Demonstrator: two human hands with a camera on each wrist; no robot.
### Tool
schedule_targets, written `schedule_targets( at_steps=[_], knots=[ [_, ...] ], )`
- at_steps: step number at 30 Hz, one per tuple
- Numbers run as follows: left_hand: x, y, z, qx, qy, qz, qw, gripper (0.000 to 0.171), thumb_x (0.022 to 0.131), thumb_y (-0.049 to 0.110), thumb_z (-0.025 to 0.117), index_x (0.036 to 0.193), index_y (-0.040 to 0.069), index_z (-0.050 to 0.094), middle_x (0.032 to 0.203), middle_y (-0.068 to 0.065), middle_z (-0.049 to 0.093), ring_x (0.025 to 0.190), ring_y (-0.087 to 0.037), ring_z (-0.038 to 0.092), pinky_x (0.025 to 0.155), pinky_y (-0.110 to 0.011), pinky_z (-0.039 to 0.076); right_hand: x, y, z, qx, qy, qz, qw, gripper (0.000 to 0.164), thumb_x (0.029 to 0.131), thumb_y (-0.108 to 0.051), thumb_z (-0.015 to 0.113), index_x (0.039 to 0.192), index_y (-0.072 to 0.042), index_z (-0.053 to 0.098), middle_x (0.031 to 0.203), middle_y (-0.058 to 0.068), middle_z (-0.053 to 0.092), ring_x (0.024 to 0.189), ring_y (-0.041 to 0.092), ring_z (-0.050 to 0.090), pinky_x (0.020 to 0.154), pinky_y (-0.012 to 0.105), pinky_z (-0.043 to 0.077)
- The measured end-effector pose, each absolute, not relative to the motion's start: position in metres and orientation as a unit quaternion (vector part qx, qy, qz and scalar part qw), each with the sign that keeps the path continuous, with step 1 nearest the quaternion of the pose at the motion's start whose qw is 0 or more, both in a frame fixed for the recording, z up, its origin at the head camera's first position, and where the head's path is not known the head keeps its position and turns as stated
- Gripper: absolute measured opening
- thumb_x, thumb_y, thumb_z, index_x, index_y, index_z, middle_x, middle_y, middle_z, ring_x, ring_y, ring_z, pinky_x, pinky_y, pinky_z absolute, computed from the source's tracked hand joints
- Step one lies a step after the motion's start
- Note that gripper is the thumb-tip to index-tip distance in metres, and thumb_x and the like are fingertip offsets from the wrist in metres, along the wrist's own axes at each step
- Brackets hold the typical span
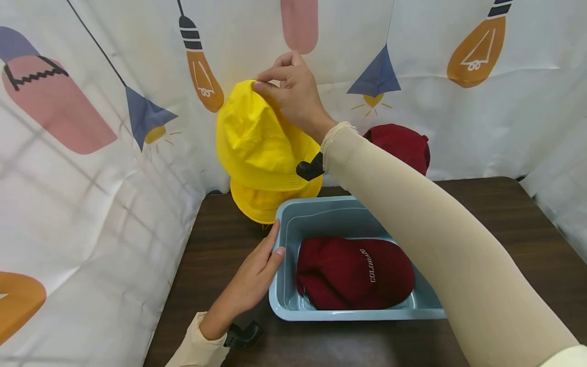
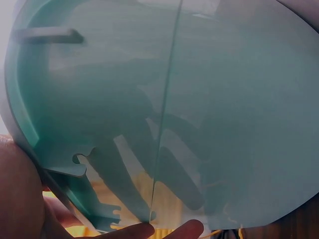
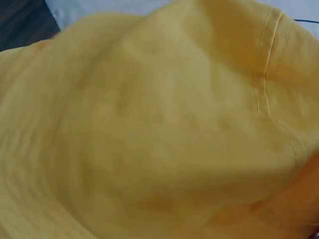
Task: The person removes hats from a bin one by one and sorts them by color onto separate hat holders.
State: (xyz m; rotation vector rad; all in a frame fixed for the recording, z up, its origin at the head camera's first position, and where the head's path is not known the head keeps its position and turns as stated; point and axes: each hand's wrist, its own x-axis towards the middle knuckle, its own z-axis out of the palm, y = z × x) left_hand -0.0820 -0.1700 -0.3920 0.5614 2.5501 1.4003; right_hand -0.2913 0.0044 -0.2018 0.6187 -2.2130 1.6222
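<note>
My right hand (image 1: 298,92) pinches the top of a yellow hat (image 1: 257,137) between thumb and fingers, left of centre at the back. More yellow fabric with a curved, brim-like edge (image 1: 261,206) shows below it; whether this is a second hat I cannot tell. Yellow cloth (image 3: 149,119) fills most of the right wrist view. My left hand (image 1: 252,278) holds the left side of a light blue plastic bin (image 1: 362,315), thumb at the rim and fingers along the outer wall (image 2: 239,124). Inside the bin lies a dark red cap (image 1: 348,275) lettered "COLORADO".
Another dark red cap (image 1: 401,145) stands behind the bin, partly hidden by my right sleeve (image 1: 412,204). Everything rests on a dark wooden table (image 1: 495,219). Behind and left hangs a white curtain (image 1: 110,214) printed with lamps.
</note>
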Motion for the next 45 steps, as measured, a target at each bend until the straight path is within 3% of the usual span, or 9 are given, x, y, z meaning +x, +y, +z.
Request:
schedule_targets(
  at_steps=[12, 22, 26, 33, 37, 41, 45],
  knots=[
    [-0.082, -0.171, -0.393, 0.177, 0.854, 0.479, 0.101, 0.066, 0.110, 0.039, 0.042, 0.165, 0.032, 0.007, 0.171, 0.003, 0.017, 0.150, -0.030, 0.037, 0.105, -0.052, 0.050, -0.301, -0.012, -0.228, 0.196, -0.801, 0.543, 0.158, 0.021, 0.091, -0.028, 0.074, 0.105, -0.014, 0.082, 0.103, -0.006, 0.040, 0.092, 0.011, 0.041, 0.075, 0.020, 0.037],
    [-0.082, -0.173, -0.394, 0.178, 0.853, 0.481, 0.100, 0.066, 0.110, 0.041, 0.042, 0.165, 0.034, 0.006, 0.171, 0.003, 0.017, 0.151, -0.030, 0.035, 0.110, -0.055, 0.044, -0.300, -0.016, -0.246, 0.199, -0.823, 0.520, 0.109, 0.023, 0.093, -0.031, 0.073, 0.110, -0.017, 0.081, 0.108, -0.002, 0.045, 0.095, 0.015, 0.043, 0.076, 0.021, 0.040],
    [-0.083, -0.173, -0.395, 0.180, 0.854, 0.479, 0.096, 0.066, 0.110, 0.041, 0.043, 0.165, 0.033, 0.007, 0.171, 0.003, 0.017, 0.152, -0.029, 0.033, 0.113, -0.055, 0.041, -0.300, -0.018, -0.253, 0.194, -0.834, 0.507, 0.094, 0.027, 0.095, -0.036, 0.071, 0.115, -0.020, 0.080, 0.112, 0.000, 0.048, 0.093, 0.016, 0.044, 0.076, 0.022, 0.041],
    [-0.082, -0.172, -0.391, 0.175, 0.867, 0.457, 0.091, 0.070, 0.109, 0.044, 0.044, 0.165, 0.031, 0.006, 0.167, -0.002, 0.025, 0.144, -0.028, 0.041, 0.109, -0.054, 0.047, -0.301, -0.005, -0.252, 0.185, -0.827, 0.518, 0.110, 0.036, 0.097, -0.049, 0.065, 0.122, -0.025, 0.076, 0.118, 0.000, 0.050, 0.095, 0.015, 0.044, 0.079, 0.025, 0.039],
    [-0.085, -0.176, -0.379, 0.173, 0.895, 0.408, 0.048, 0.072, 0.108, 0.047, 0.043, 0.166, 0.022, 0.008, 0.163, -0.008, 0.031, 0.135, -0.026, 0.048, 0.110, -0.054, 0.047, -0.301, 0.014, -0.250, 0.181, -0.820, 0.527, 0.130, 0.040, 0.098, -0.051, 0.062, 0.125, -0.024, 0.074, 0.119, -0.002, 0.052, 0.095, 0.016, 0.045, 0.080, 0.026, 0.041],
    [-0.099, -0.188, -0.363, 0.152, 0.915, 0.371, -0.037, 0.067, 0.110, 0.043, 0.039, 0.165, 0.016, 0.013, 0.157, -0.015, 0.037, 0.122, -0.027, 0.055, 0.108, -0.053, 0.045, -0.300, 0.033, -0.253, 0.172, -0.823, 0.524, 0.136, 0.041, 0.098, -0.053, 0.062, 0.126, -0.025, 0.073, 0.120, -0.003, 0.053, 0.090, 0.018, 0.046, 0.078, 0.026, 0.042],
    [-0.123, -0.203, -0.346, 0.133, 0.913, 0.365, -0.126, 0.063, 0.111, 0.039, 0.036, 0.165, 0.014, 0.014, 0.155, -0.021, 0.038, 0.129, -0.035, 0.049, 0.110, -0.057, 0.039, -0.298, 0.047, -0.261, 0.164, -0.833, 0.514, 0.122, 0.041, 0.098, -0.054, 0.061, 0.127, -0.028, 0.073, 0.121, -0.004, 0.052, 0.089, 0.019, 0.046, 0.076, 0.027, 0.042]
  ],
)
